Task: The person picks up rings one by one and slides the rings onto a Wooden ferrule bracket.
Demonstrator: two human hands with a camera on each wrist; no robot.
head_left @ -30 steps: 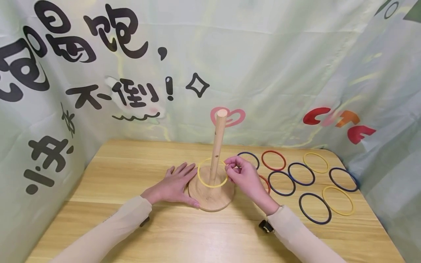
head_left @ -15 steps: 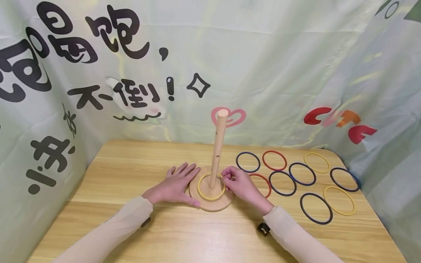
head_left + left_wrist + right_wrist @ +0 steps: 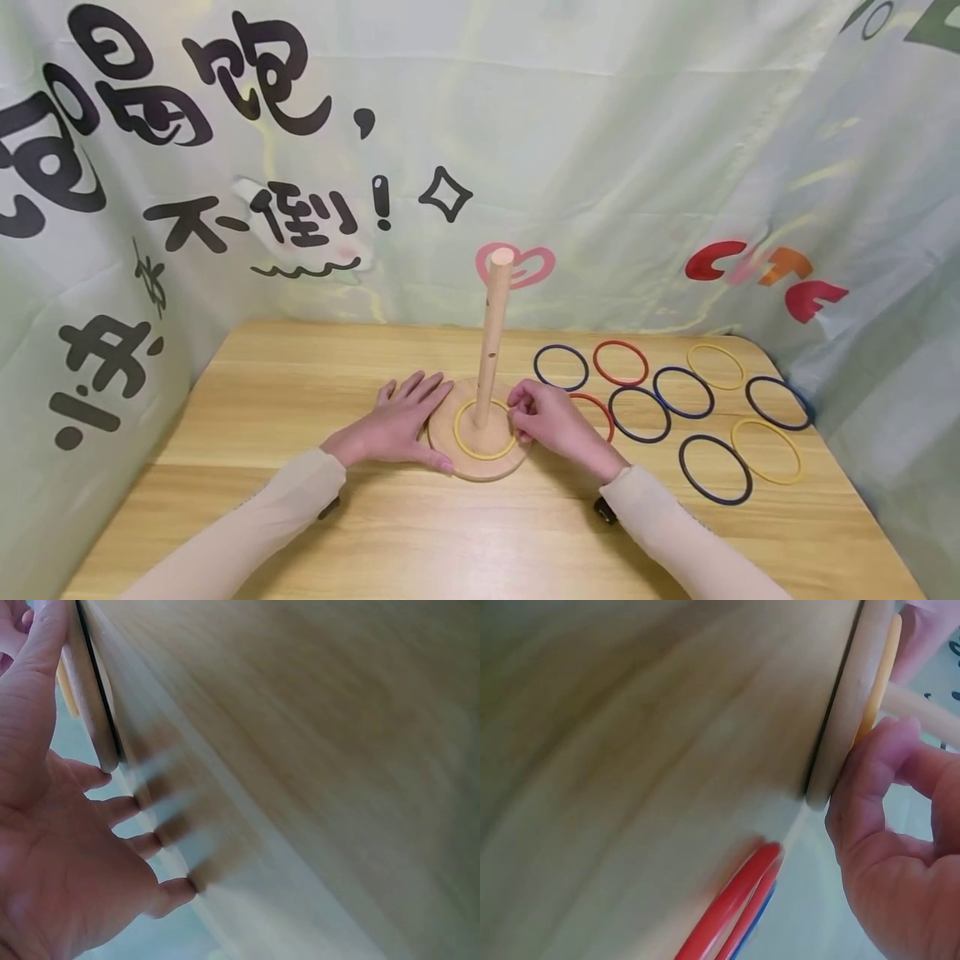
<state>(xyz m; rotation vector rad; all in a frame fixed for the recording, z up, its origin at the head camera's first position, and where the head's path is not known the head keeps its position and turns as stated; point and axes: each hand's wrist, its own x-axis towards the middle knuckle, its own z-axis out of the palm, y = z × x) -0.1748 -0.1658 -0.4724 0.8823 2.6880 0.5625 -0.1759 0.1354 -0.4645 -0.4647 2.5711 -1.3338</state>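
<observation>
A wooden peg (image 3: 492, 342) stands upright on a round wooden base (image 3: 444, 433) in the head view. Around the foot of this peg, a yellow ring (image 3: 483, 457) lies low over the base. My right hand (image 3: 558, 427) pinches the ring's right side between thumb and fingertips; the right wrist view shows the yellow rim (image 3: 886, 664) running into the fingers. On the base's left side my left hand (image 3: 397, 423) has its fingers spread and its thumb at the front edge. In the left wrist view, its fingertips (image 3: 180, 894) rest on the table.
To the right on the wooden table (image 3: 337, 533) lie several loose rings, among them a red ring (image 3: 621, 384), a blue ring (image 3: 684, 417) and a yellow ring (image 3: 767, 481). Another red ring (image 3: 611, 425) is partly hidden behind my right hand. A printed curtain (image 3: 600, 167) encloses the table's back and sides.
My right hand has brought the yellow ring down along the peg, from tilted above the base to low over it. The left hand keeps its place beside the base.
</observation>
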